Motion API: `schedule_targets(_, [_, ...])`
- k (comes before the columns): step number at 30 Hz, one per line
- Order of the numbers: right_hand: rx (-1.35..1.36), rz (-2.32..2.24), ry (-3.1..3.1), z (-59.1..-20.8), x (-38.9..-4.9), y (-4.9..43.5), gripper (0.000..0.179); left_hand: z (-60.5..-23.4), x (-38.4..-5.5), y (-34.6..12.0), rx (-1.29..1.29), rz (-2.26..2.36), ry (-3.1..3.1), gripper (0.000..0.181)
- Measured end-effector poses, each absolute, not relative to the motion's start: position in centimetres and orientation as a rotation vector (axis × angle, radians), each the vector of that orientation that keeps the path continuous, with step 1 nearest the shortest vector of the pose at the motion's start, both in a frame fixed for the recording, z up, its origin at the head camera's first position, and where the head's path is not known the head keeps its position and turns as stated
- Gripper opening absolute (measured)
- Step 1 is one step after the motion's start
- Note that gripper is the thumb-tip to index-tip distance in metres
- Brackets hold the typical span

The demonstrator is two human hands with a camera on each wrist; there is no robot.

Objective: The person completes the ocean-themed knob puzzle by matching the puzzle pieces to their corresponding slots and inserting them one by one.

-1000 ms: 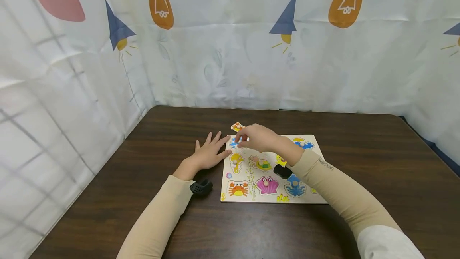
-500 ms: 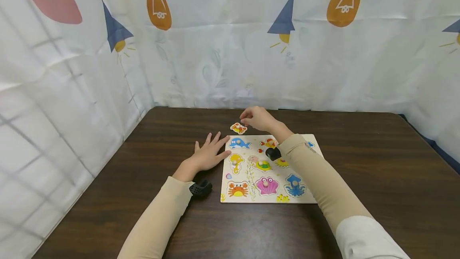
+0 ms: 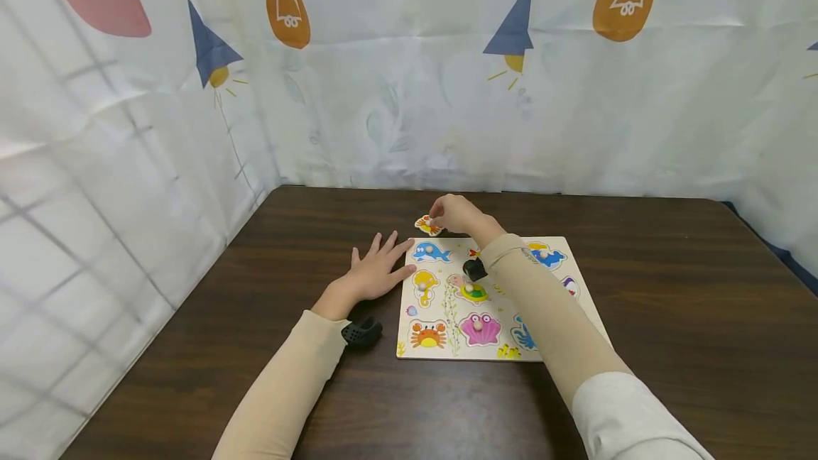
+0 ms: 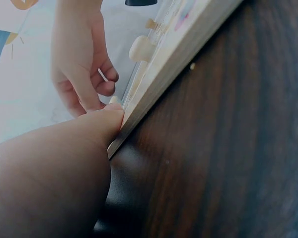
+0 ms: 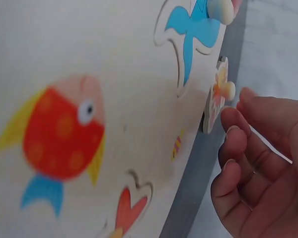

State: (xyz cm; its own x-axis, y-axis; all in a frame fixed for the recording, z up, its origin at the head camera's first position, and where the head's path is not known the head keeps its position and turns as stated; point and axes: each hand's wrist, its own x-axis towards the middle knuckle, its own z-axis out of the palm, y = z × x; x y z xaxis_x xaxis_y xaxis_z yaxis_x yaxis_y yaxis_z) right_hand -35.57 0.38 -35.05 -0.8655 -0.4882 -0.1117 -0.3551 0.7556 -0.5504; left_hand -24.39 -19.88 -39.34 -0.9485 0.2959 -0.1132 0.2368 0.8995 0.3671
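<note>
A wooden peg puzzle board (image 3: 409,336) with sea-animal pictures lies on the table. Beyond its far edge sits a small orange-and-yellow puzzle piece (image 3: 427,226) with a round knob. My right hand (image 3: 461,214) is over the table beside that piece, its fingertips right at it. In the right wrist view, thumb and index finger (image 5: 233,119) stand slightly apart just short of the piece's knob (image 5: 229,90). My left hand (image 3: 373,274) lies spread at the board's left side, thumb and index fingertip on the edge. Part of the board is hidden under my right forearm.
Knobbed pieces sit in the board, among them a blue whale (image 3: 431,253), a yellow seahorse (image 3: 424,288) and a pink shell (image 3: 479,330). The dark wooden table (image 3: 671,304) extends around it. A patterned white curtain (image 3: 358,105) hangs behind and on the left.
My right hand has moved from over the board's far left corner, past its far edge, then down and left to the small orange-and-yellow puzzle piece. The left hand has stayed in place.
</note>
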Motion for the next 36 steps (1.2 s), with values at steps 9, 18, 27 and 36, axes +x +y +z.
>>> schedule_targets(9, [-0.646,-0.579,2.808,-35.1,-35.9,-1.2,0.019,-39.1,-24.3,-19.9,0.407,0.536,2.893,0.068])
schedule_targets(18, [-0.594,-0.573,2.825,-35.0,-35.8,-1.7,0.018,-39.0,-24.2,-19.9,0.411,0.535,2.887,0.068])
schedule_targets(27, [-0.654,-0.478,2.841,-35.1,-35.8,-1.9,0.017,-39.0,-24.2,-20.0,0.407,0.535,2.901,0.067])
schedule_targets(36, [-0.737,-0.432,2.858,-34.6,-35.5,-1.6,0.021,-39.2,-24.2,-19.9,0.408,0.532,2.895,0.067])
